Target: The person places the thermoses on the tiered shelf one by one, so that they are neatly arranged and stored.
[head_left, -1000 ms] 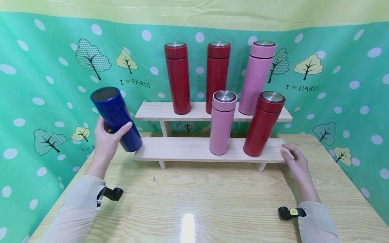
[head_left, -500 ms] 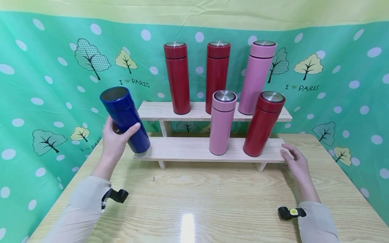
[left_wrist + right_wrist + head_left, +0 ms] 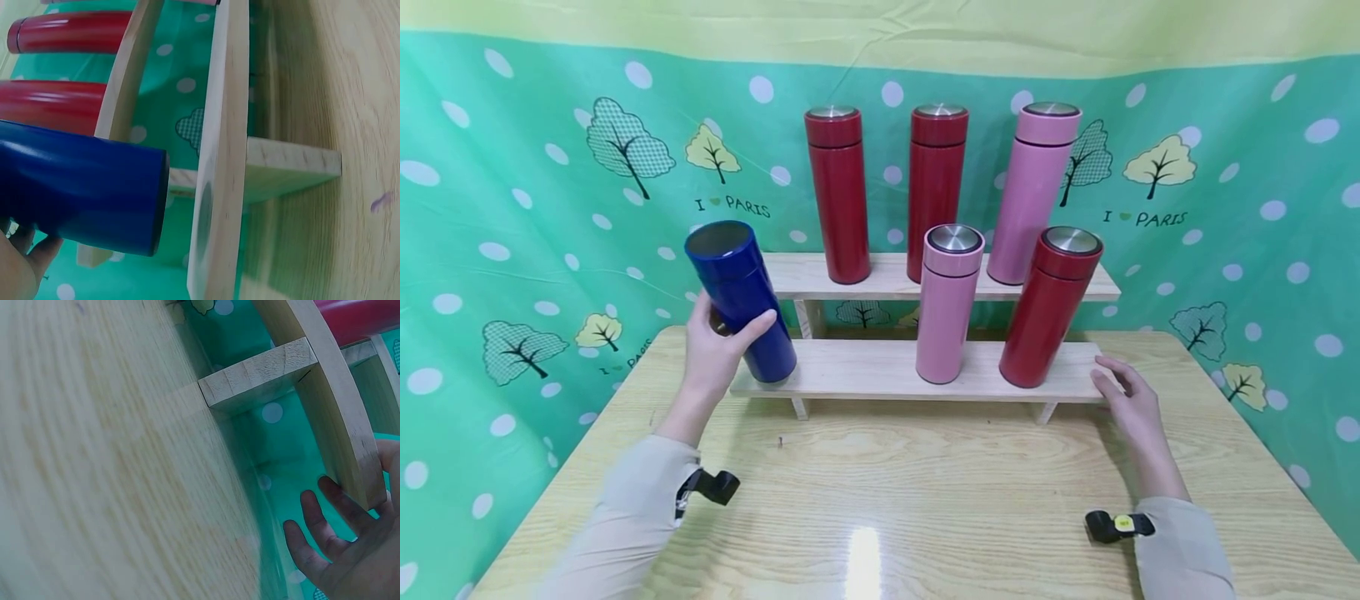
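Observation:
My left hand (image 3: 718,350) grips a dark blue thermos (image 3: 741,300) around its lower half, the thumb across the front. The thermos leans with its top to the left, over the left end of the lower wooden shelf (image 3: 850,367). In the left wrist view, a gap shows between the base of the blue thermos (image 3: 87,187) and the shelf board (image 3: 215,156). At the shelf's right end my right hand (image 3: 1131,408) holds the board's corner; the right wrist view shows the thumb on one side of the board (image 3: 350,419) and the fingers below it.
A pink thermos (image 3: 951,308) and a red thermos (image 3: 1048,312) stand on the lower shelf's right half. Behind, the upper shelf (image 3: 895,287) carries two red thermoses (image 3: 838,200) and a pink one (image 3: 1033,200). A green printed cloth (image 3: 647,283) hangs behind the wooden table (image 3: 925,483).
My left hand has carried the blue thermos to the right, from beyond the lower shelf's left end to over it. The right hand has stayed at the shelf's right end.

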A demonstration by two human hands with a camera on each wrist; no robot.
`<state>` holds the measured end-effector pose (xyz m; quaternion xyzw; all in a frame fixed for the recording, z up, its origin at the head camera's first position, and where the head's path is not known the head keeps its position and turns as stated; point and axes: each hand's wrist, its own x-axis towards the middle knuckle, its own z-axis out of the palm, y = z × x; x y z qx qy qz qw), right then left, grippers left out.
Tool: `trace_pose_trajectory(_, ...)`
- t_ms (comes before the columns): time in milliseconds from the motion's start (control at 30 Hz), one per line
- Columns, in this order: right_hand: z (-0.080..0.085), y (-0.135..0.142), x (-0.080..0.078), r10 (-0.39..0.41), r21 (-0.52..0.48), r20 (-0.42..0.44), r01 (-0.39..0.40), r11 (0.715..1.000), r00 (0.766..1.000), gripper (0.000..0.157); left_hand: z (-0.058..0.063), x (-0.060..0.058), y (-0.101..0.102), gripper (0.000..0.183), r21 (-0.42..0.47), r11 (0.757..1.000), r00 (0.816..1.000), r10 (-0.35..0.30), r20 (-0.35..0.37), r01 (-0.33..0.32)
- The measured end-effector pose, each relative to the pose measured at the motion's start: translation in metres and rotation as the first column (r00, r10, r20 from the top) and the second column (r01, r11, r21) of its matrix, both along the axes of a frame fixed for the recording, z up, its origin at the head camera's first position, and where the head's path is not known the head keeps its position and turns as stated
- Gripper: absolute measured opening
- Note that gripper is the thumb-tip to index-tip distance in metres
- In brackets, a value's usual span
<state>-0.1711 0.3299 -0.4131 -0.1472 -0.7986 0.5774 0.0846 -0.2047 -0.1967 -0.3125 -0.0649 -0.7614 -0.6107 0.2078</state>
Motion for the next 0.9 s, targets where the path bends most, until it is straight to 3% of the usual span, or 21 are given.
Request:
trace_pose_trajectory(400,0.0,0.0,0.0,-0.003,-0.003,-0.008,0.003,1.0,1.0,0.056,-0.006,-0.006,0.021,0.063,0.009,0.999,0.999,-0.05,-0.018,0.05)
trace_pose_trajectory(900,-0.002,0.002,-0.001,0.001,0.0,-0.002,-0.001,1.0,1.0,0.055,-0.009,-0.011,0.054,0.066,0.005,0.992,0.992,-0.128,0.022,0.128)
